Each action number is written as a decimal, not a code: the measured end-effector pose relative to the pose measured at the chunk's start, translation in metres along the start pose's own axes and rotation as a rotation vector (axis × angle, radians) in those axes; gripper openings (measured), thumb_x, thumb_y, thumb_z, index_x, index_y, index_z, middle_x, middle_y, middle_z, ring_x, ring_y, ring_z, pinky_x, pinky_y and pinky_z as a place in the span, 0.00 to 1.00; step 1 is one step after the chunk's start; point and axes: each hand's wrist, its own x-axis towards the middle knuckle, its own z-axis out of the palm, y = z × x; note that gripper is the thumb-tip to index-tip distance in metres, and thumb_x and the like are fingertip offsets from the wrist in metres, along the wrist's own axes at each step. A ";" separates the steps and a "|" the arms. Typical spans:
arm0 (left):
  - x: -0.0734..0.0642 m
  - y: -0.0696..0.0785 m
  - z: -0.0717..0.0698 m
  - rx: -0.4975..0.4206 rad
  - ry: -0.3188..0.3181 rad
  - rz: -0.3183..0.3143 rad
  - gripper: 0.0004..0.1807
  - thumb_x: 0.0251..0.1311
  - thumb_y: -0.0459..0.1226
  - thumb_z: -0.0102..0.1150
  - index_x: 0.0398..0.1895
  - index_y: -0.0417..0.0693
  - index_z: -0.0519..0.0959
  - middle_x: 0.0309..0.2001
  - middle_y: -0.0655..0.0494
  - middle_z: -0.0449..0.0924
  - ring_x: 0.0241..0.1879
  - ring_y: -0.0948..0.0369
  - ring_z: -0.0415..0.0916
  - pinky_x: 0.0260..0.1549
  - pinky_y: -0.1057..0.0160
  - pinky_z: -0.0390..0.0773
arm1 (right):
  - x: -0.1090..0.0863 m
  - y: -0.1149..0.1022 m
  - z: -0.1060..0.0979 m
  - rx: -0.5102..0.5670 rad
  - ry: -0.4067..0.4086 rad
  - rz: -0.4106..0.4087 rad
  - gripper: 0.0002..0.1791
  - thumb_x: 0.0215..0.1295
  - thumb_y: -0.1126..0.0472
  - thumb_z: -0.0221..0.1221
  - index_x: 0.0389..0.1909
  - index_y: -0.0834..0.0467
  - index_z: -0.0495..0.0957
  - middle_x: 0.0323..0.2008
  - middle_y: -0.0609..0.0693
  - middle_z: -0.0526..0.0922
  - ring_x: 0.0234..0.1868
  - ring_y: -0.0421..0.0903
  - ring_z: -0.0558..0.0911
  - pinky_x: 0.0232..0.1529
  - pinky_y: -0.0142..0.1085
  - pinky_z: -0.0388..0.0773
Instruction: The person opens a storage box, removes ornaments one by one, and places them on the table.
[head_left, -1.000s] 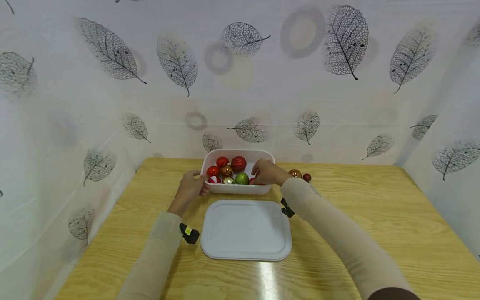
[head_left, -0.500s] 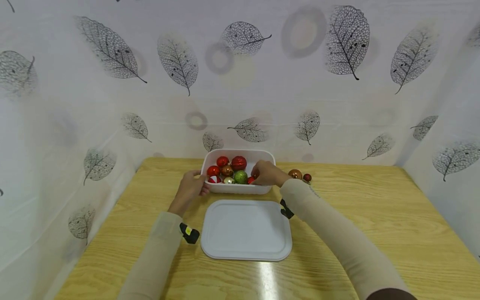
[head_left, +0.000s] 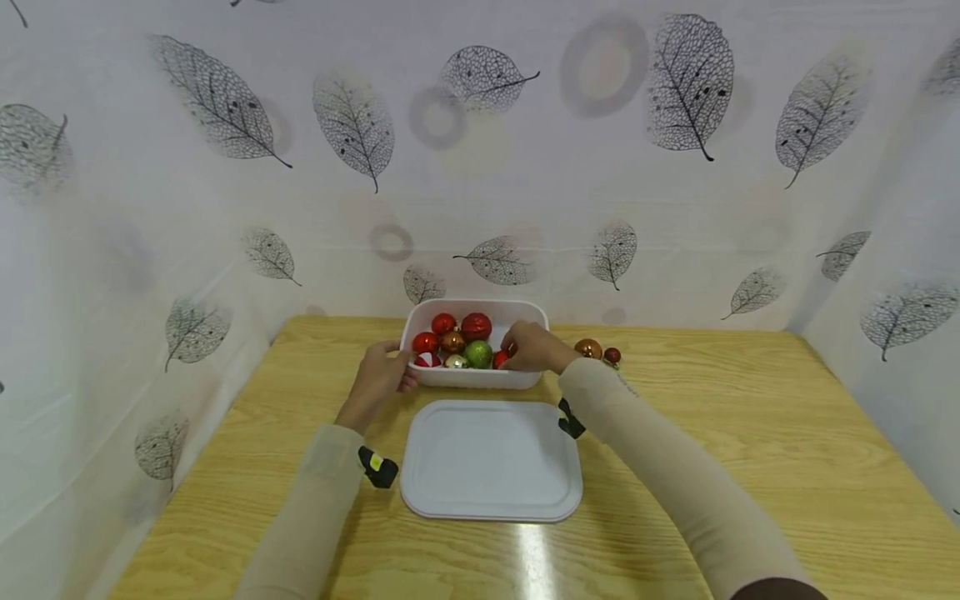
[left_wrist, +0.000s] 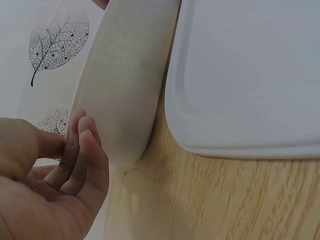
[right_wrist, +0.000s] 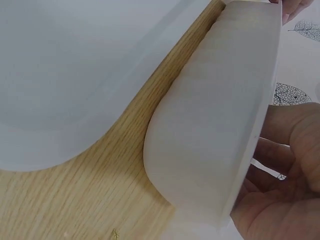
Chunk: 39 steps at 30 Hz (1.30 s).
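Observation:
A white plastic box [head_left: 480,378] holds several Christmas balls, among them a green glittery ball [head_left: 478,354], a large red ball [head_left: 476,327] and a brown ball [head_left: 452,342]. My left hand [head_left: 378,375] pinches the box's rim at its left front corner, thumb inside and fingers along the outer wall. Inside the right part of the box, my right hand [head_left: 534,346] has its fingers curled at a red ball [head_left: 501,358] beside the green one. The box wall hides those fingertips in the right wrist view.
A white lid [head_left: 491,460] lies flat in front of the box on the wooden table [head_left: 750,433]. Right of the box are a copper-coloured ball [head_left: 588,348] and a small dark red ball [head_left: 612,356]. A leaf-patterned curtain [head_left: 480,183] stands behind.
The red ball at my right fingertips and the green ball beside it have shifted slightly left, and more of the red one shows. My left hand keeps its grip on the rim.

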 end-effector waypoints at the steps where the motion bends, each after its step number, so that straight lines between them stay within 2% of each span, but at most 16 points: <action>1: 0.000 0.000 0.000 0.001 0.000 0.001 0.25 0.77 0.36 0.48 0.70 0.30 0.66 0.28 0.46 0.83 0.23 0.62 0.80 0.23 0.67 0.83 | -0.001 0.000 -0.001 0.003 0.004 -0.004 0.18 0.59 0.65 0.71 0.47 0.72 0.84 0.39 0.60 0.88 0.43 0.52 0.85 0.48 0.41 0.84; 10: -0.002 0.001 -0.001 0.011 0.001 0.000 0.24 0.77 0.36 0.47 0.69 0.29 0.66 0.29 0.45 0.84 0.23 0.62 0.80 0.24 0.67 0.83 | -0.009 -0.001 -0.013 0.049 0.039 -0.020 0.19 0.59 0.63 0.72 0.46 0.73 0.83 0.38 0.60 0.87 0.39 0.50 0.84 0.44 0.40 0.83; 17: -0.002 -0.001 -0.001 0.001 0.000 -0.015 0.25 0.78 0.36 0.46 0.71 0.28 0.63 0.29 0.45 0.84 0.23 0.62 0.80 0.25 0.67 0.83 | -0.016 -0.002 -0.024 0.077 0.049 -0.035 0.12 0.61 0.65 0.70 0.42 0.68 0.86 0.34 0.55 0.88 0.33 0.46 0.82 0.37 0.36 0.81; 27: -0.003 -0.003 -0.003 -0.009 -0.007 0.002 0.25 0.78 0.36 0.46 0.70 0.28 0.64 0.29 0.45 0.84 0.22 0.63 0.80 0.24 0.68 0.83 | -0.027 0.000 -0.042 0.149 0.061 0.039 0.18 0.64 0.64 0.68 0.51 0.70 0.82 0.42 0.58 0.87 0.42 0.50 0.83 0.47 0.41 0.83; 39: -0.005 -0.001 -0.002 -0.030 -0.032 0.024 0.23 0.78 0.35 0.45 0.68 0.27 0.65 0.30 0.44 0.83 0.22 0.63 0.80 0.24 0.69 0.82 | -0.048 0.017 -0.063 0.206 0.111 0.017 0.15 0.66 0.65 0.66 0.50 0.70 0.83 0.42 0.61 0.87 0.40 0.51 0.87 0.42 0.40 0.86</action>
